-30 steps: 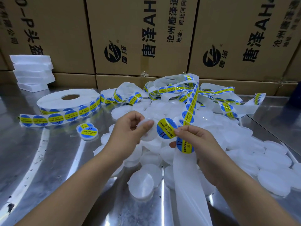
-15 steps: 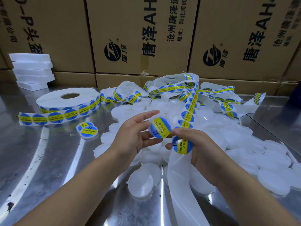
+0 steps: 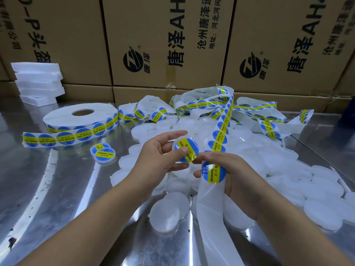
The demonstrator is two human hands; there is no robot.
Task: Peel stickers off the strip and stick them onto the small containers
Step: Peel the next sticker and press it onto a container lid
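The sticker (image 3: 187, 150) I was peeling a second ago now sits on the container (image 3: 184, 149); my left hand (image 3: 161, 156) clamps it, thumb pressing the label flat, so I judge this one nearly done. My right hand (image 3: 230, 173), touching alongside, pinches the strip (image 3: 214, 172). Bare containers (image 3: 288, 166) crowd the surface (image 3: 57, 189) beyond.
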